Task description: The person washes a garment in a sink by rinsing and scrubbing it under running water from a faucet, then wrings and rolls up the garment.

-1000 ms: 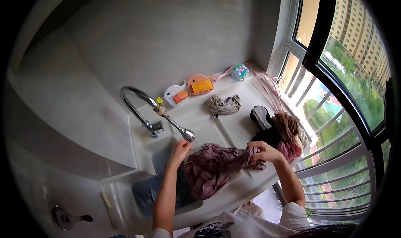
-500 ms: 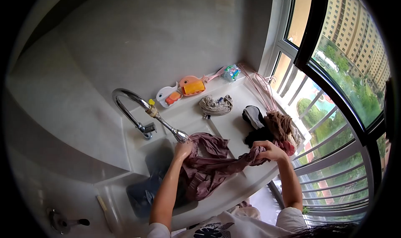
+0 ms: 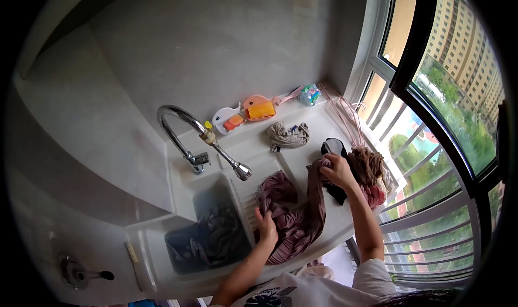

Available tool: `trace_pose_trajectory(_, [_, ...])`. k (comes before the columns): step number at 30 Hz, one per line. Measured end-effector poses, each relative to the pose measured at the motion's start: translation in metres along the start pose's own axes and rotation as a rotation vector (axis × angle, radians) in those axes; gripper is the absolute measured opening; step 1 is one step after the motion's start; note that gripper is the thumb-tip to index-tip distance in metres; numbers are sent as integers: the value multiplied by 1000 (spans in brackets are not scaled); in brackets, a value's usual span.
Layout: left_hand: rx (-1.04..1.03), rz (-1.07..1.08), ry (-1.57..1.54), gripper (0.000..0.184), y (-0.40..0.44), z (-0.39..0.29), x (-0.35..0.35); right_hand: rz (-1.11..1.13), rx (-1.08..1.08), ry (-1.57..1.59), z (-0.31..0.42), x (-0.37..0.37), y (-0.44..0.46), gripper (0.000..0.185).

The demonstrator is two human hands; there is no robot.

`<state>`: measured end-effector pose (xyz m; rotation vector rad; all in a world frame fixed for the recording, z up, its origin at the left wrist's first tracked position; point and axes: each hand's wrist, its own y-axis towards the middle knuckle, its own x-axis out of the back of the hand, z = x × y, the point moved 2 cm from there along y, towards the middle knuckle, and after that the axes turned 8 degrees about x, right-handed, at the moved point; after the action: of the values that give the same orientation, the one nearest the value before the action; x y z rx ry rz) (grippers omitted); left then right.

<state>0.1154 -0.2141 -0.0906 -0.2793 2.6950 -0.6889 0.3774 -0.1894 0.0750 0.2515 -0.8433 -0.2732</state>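
Observation:
A wet mauve garment lies bunched over the ribbed washboard and the flat part of the white sink. One end of it is raised in my right hand, whose fingers are closed around the cloth near a dark sock-like piece. My left hand is at the garment's left side, fingers apart and resting against the folds. Just above hangs the metal spray head of the faucet. To the left, dark clothes soak in the water-filled basin.
Brown and red clothes are heaped at the right, near pink hangers. A grey cloth bundle sits behind. Fish-shaped soap holders line the back ledge. A brush lies at the left rim; a barred window borders the right.
My left hand has come away from the spray head, down to the garment's left side. My right hand has lifted its end of the garment farther back. The view has shifted slightly.

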Motion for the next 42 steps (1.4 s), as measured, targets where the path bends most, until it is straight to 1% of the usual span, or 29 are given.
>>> trace_pose_trajectory(3, [-151, 103, -2, 35, 47, -53, 27, 405, 55, -434, -1, -16, -25, 39])
trace_pose_trajectory(4, [-175, 161, -61, 35, 68, -70, 46, 508, -26, -543, -13, -26, -37, 47])
trace_pose_trajectory(6, [-67, 270, 70, 40, 79, -109, 70, 488, 118, -689, 9, -17, -45, 59])
trace_pose_trajectory(7, [105, 359, 65, 45, 77, -126, 69, 397, 234, -610, 14, -20, -41, 62])
trace_pose_trajectory(8, [300, 389, 36, 37, 69, -134, 68, 320, 342, -524, 19, -22, -40, 65])
trace_pose_trajectory(10, [505, 441, 168, 38, 101, -103, 77, 370, 274, -257, 50, -42, -19, 50])
trace_pose_trajectory(11, [515, 434, 176, 38, 104, -93, 78, 350, 284, -290, 54, -64, -10, 43])
trace_pose_trajectory(13, [236, 342, 469, 39, 107, -82, 69, 340, 296, -357, 46, -123, -1, 41])
trace_pose_trajectory(14, [241, 343, 470, 39, 104, -76, 69, 409, 256, -413, 33, -158, 2, 43])
trace_pose_trajectory(15, [116, 337, 438, 38, 100, -72, 70, 515, 197, -458, 34, -181, 2, 45])
trace_pose_trajectory(16, [-10, 329, 406, 37, 97, -71, 70, 400, 181, -400, 44, -197, -5, 42])
trace_pose_trajectory(17, [-12, 320, 379, 31, 74, -89, 64, 301, 241, -382, 35, -233, -15, 37])
trace_pose_trajectory(18, [-13, 316, 377, 31, 77, -90, 72, 298, 360, -264, 29, -255, -24, 31])
trace_pose_trajectory(20, [-41, 375, 468, 37, 82, -90, 96, 604, 498, -107, 53, -242, -24, 25])
trace_pose_trajectory(21, [-49, 307, 392, 30, 79, -93, 101, 607, 499, -107, 54, -235, -17, 25])
trace_pose_trajectory(22, [-49, 307, 389, 30, 77, -93, 101, 656, 307, 223, 49, -226, -9, 23])
trace_pose_trajectory(23, [-52, 338, 100, 30, 75, -94, 100, 688, 106, 550, 43, -220, -3, 20])
trace_pose_trajectory(24, [-54, 367, -188, 30, 74, -95, 99, 477, -20, 850, 33, -220, 6, 18])
trace_pose_trajectory(26, [-29, 397, -236, 33, 71, -102, 73, 210, -234, 942, 13, -239, 23, 21])
trace_pose_trajectory(28, [196, 562, -476, 25, 72, -105, 38, -36, -73, 726, 34, -255, 10, 20])
trace_pose_trajectory(30, [334, 735, -516, 41, 123, -65, 33, -30, 170, 494, 89, -238, -12, 21])
trace_pose_trajectory(32, [367, 831, -523, 41, 144, -40, 20, -14, 290, 362, 138, -218, -34, 22])
trace_pose_trajectory(33, [399, 801, -510, 42, 137, -40, 13, -16, 281, 365, 138, -218, -35, 22])
trace_pose_trajectory(35, [460, 653, -449, 43, 114, -47, -2, 47, 286, 12, 133, -218, -24, 19])
trace_pose_trajectory(36, [485, 573, -424, 43, 99, -53, -9, -160, 308, -10, 126, -212, -7, 15])
trace_pose_trajectory(38, [485, 522, -402, 44, 81, -61, -18, -166, 56, 23, 101, -207, 20, 15])
trace_pose_trajectory(39, [472, 532, -404, 44, 82, -63, -20, -195, -65, -58, 110, -201, 25, 17])
trace_pose_trajectory(40, [456, 576, -432, 45, 91, -60, -22, -194, -68, -59, 119, -199, 16, 17])
trace_pose_trajectory(42, [339, 915, -553, 43, 154, -21, 4, -247, 175, -7, 138, -200, -1, 19])
